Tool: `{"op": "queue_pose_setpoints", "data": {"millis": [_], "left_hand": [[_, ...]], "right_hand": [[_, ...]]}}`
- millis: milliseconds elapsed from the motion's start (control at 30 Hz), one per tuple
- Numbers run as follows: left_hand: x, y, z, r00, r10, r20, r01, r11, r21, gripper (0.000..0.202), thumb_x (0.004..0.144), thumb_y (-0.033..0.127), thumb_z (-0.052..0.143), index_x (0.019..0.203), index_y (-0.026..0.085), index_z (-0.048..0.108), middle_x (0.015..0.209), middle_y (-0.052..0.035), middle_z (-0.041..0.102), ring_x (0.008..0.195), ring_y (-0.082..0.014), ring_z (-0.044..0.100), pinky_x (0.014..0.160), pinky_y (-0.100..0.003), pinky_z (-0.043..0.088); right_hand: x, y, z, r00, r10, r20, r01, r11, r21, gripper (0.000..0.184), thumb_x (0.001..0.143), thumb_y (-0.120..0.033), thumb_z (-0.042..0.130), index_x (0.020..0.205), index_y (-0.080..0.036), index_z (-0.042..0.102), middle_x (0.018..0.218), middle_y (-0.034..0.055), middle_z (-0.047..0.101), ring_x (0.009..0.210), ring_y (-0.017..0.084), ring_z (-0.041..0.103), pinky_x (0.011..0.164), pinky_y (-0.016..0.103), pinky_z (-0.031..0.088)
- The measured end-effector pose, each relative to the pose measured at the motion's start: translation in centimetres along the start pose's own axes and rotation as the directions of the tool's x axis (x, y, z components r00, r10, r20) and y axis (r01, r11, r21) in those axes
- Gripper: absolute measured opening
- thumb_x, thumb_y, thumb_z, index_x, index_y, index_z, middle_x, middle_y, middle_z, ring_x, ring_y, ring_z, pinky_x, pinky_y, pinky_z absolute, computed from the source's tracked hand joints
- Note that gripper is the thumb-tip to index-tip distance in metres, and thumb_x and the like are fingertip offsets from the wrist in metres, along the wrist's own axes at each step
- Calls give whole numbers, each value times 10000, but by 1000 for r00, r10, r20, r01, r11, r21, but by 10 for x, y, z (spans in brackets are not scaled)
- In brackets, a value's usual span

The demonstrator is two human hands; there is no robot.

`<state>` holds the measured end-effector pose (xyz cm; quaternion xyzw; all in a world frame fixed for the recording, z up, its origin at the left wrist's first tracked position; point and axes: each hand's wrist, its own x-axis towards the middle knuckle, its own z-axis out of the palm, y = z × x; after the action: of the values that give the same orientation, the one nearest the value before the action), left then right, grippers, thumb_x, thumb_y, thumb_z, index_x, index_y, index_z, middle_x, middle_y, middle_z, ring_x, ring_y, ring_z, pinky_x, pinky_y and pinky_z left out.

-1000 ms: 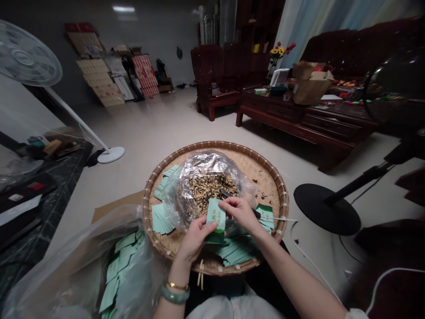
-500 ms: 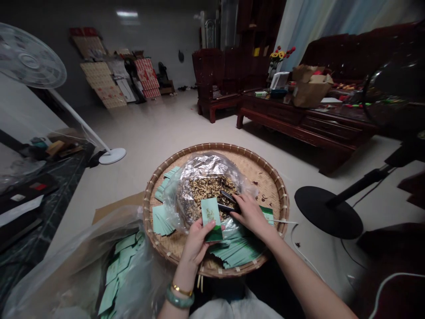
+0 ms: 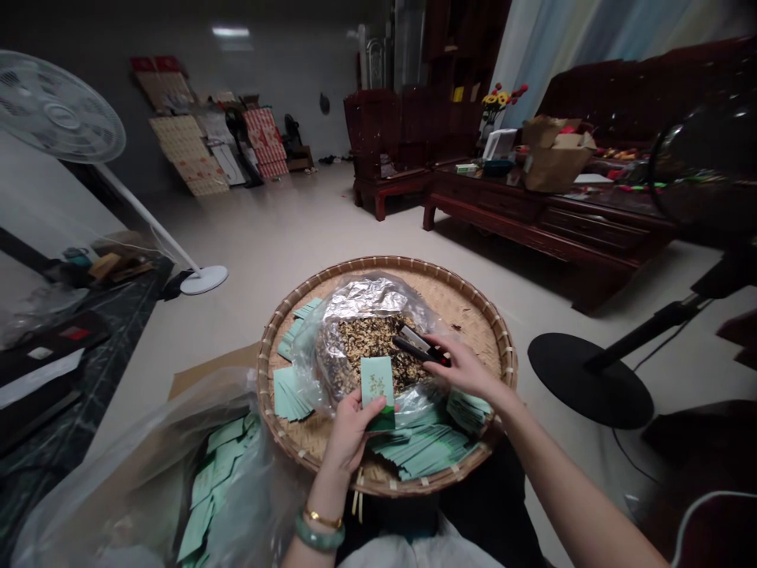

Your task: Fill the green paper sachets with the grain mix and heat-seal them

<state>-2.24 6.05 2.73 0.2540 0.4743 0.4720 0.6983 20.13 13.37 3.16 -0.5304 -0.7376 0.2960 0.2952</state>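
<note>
My left hand [image 3: 348,430] is closed on a small green packet [image 3: 378,388], holding it upright over the near side of a clear plastic bag [image 3: 360,304] full of dried brown tea leaves [image 3: 367,343]. My right hand [image 3: 464,367] grips a black clamp-like tool [image 3: 417,345] with its jaws parted above the leaves, just right of the packet. The bag rests in a round woven bamboo tray [image 3: 485,315] on my lap. Loose piles of green packets [image 3: 423,446] lie in the tray beneath both hands.
A large plastic bag with more green packets [image 3: 218,473] sits at my lower left. A white standing fan [image 3: 59,118] is on the left, a black fan base [image 3: 591,379] on the right. A dark wooden table [image 3: 532,213] and chairs stand behind.
My right hand drew away from the packet, took up the black tool and lifted it to the right over the leaves. My left hand lowered the packet slightly.
</note>
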Motion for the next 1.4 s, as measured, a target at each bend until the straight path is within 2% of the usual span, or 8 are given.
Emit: {"op": "queue_pose_setpoints", "data": {"millis": [67, 133, 300, 567, 1000, 1133, 1300, 1400], "left_hand": [[0, 1, 1, 1000, 10, 2, -10, 1000, 12, 466, 543, 317, 825, 903, 94, 633, 826, -113, 722, 728, -241, 693, 620, -322, 561], [1, 1, 3, 1000, 19, 14, -19, 999, 26, 463, 541, 316, 826, 901, 92, 638, 811, -110, 724, 719, -231, 692, 640, -314, 555], [4, -5, 8, 996, 13, 91, -21, 996, 84, 437, 555, 311, 819, 885, 87, 640, 725, -96, 724, 653, -210, 685, 626, -292, 537], [4, -7, 7, 991, 36, 130, -53, 991, 125, 406, 588, 318, 800, 890, 91, 652, 737, -89, 727, 649, -196, 682, 644, -275, 521], [1, -4, 3, 996, -40, 81, 25, 984, 178, 469, 569, 352, 806, 932, 108, 635, 854, -95, 716, 694, -213, 689, 535, -264, 544], [1, -2, 3, 998, -37, 53, 27, 983, 183, 480, 534, 371, 820, 899, 116, 638, 814, -75, 708, 688, -214, 689, 518, -264, 549], [2, -2, 1, 998, -44, 48, 34, 980, 194, 487, 520, 390, 823, 879, 126, 629, 788, -53, 697, 685, -208, 689, 511, -258, 556], [2, -2, 1, 999, -40, 32, 33, 981, 191, 488, 517, 391, 824, 875, 126, 624, 777, -48, 691, 691, -205, 687, 508, -252, 555]], "right_hand": [[0, -7, -13, 997, 42, 58, -51, 985, 167, 482, 781, -345, 617, 1233, -190, 556, 1212, 100, 594, 1079, 261, 557, 907, 404, 449], [0, -16, -23, 982, 34, 185, -84, 961, 265, 485, 782, -389, 619, 1223, -194, 572, 1191, 88, 610, 1048, 250, 575, 880, 372, 471], [1, -32, -24, 935, 43, 353, -128, 967, 221, 528, 743, -435, 656, 1202, -182, 597, 1080, 80, 661, 868, 224, 616, 748, 335, 505], [10, -38, -11, 945, 0, 328, -67, 979, 193, 304, 725, -324, 674, 997, -190, 700, 934, 47, 706, 818, 208, 621, 690, 297, 478], [10, -35, -5, 962, 3, 271, -60, 978, 199, 296, 734, -308, 666, 1007, -196, 688, 969, 54, 699, 864, 225, 619, 753, 340, 471], [11, -33, -3, 952, 32, 305, -119, 956, 269, 333, 714, -336, 689, 1014, -190, 682, 970, 58, 690, 877, 217, 608, 762, 331, 468], [12, -32, -9, 911, 60, 407, -264, 845, 464, 467, 680, -404, 718, 1079, -170, 650, 901, 51, 673, 727, 158, 593, 617, 264, 457], [11, -33, -16, 916, 83, 393, -285, 823, 491, 520, 677, -414, 717, 1124, -162, 629, 896, 52, 670, 693, 143, 584, 598, 257, 455]]}}
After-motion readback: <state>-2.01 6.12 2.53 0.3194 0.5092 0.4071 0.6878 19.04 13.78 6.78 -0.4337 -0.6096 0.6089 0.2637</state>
